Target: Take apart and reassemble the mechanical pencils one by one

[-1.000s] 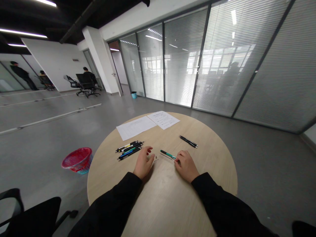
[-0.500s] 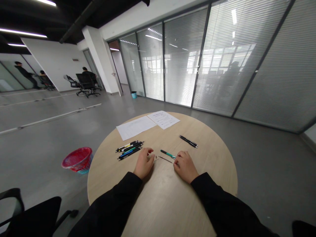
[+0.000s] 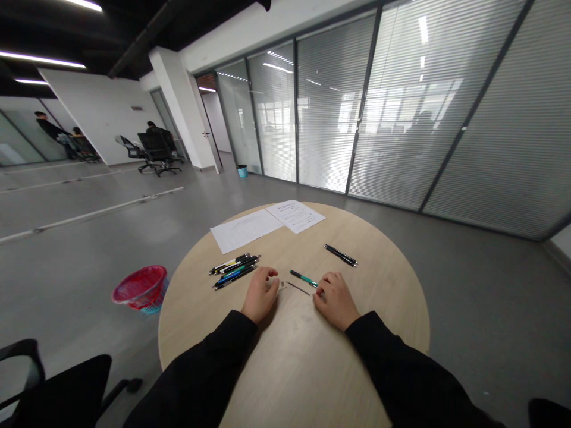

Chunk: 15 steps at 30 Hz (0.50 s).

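Observation:
My left hand (image 3: pixel 260 296) rests on the round wooden table, fingers loosely curled, with a gap between thumb and forefinger. Beside its fingertips lie small pale parts (image 3: pixel 282 285), too small to name. Between the hands lies a thin dark pen refill (image 3: pixel 298 288), its near end just short of my right hand. A green and black pen (image 3: pixel 303 277) lies behind it, one end reaching the right fingers. My right hand (image 3: pixel 335 302) is closed, its fingertips pressed together low over the table; whatever they hold is hidden.
Several pens (image 3: pixel 234 270) lie in a pile left of my left hand. Two black pens (image 3: pixel 341 255) lie at the back right. Printed sheets (image 3: pixel 247 230) rest at the far edge. On the floor, left, stands a red basket (image 3: pixel 140 288); a black chair (image 3: pixel 66 389) is near.
My right fingers have shifted very slightly, and a small gap now shows between them and the refill's near end. The left hand stays in place.

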### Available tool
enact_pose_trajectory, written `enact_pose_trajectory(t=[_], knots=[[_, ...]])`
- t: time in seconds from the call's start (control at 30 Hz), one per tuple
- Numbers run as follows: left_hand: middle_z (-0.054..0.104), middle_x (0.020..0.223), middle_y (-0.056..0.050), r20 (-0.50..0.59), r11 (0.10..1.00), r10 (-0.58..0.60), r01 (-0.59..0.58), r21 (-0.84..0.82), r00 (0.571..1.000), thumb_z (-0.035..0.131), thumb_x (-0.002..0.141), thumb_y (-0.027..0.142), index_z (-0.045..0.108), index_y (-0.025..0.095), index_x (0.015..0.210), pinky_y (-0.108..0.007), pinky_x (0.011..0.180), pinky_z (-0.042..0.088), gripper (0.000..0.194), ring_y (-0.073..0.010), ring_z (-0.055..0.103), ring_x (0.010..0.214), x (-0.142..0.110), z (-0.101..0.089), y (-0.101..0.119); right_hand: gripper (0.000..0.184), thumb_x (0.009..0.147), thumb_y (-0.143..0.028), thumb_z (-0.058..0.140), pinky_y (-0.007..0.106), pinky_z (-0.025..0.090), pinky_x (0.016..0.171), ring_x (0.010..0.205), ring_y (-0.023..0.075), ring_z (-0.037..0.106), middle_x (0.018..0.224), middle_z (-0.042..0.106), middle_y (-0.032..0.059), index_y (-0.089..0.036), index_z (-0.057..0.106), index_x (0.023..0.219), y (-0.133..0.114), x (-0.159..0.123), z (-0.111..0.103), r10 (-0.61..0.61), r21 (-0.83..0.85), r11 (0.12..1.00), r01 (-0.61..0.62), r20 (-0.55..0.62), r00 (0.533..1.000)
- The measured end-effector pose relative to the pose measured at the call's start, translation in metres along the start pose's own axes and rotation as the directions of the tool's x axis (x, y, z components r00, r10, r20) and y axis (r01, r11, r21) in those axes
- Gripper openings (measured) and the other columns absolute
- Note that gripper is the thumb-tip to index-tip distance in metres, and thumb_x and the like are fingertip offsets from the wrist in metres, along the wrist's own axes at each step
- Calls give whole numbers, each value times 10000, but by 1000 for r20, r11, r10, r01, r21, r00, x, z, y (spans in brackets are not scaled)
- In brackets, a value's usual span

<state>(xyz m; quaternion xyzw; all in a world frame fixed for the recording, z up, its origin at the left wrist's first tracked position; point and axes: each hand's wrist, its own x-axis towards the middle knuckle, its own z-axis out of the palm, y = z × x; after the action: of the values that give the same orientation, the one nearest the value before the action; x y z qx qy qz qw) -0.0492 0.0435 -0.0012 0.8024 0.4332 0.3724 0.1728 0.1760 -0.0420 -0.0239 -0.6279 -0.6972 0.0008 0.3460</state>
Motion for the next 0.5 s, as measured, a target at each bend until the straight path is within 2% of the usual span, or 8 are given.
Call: enact_pose_trajectory(t=[0.13,0.23,0.3,0.4,0.5], knots=[[631,906,-68,13,1000,-11,11,9,1000,500,878,271,605,186,909,-378,792,499,139,-218,596,844,0,0,0,195,879,-211,546,320,394,789,863,212,495,804,558,47,-199,542,685,7,2,-2,54,77,996,-49,-72,996],[640,829,-54,35,999,-34,34,6,999,483,886,276,607,184,859,-349,737,491,156,-202,595,770,0,0,0,333,950,-303,444,280,347,634,652,164,458,636,478,-12,-214,460,629,21,4,-5,204,199,962,-185,-81,976],[639,781,-46,48,999,-47,46,17,998,470,895,289,609,185,818,-335,699,482,190,-195,590,727,1,0,0,395,963,-370,408,271,308,580,575,145,417,561,405,-42,-223,401,597,31,5,-6,315,266,922,-282,-93,944],[641,764,-50,66,997,-42,37,70,997,461,899,293,618,187,793,-339,692,483,217,-201,594,718,1,-1,-2,387,944,-420,424,266,309,565,569,144,430,558,416,-47,-223,409,612,40,5,-8,385,309,890,-335,-113,916],[665,860,-84,100,987,13,-29,159,995,485,884,279,639,182,858,-398,807,497,184,-240,614,835,3,-6,-10,298,908,-385,470,270,349,573,579,155,480,595,500,-29,-215,491,664,43,4,-7,373,297,894,-334,-84,924]])
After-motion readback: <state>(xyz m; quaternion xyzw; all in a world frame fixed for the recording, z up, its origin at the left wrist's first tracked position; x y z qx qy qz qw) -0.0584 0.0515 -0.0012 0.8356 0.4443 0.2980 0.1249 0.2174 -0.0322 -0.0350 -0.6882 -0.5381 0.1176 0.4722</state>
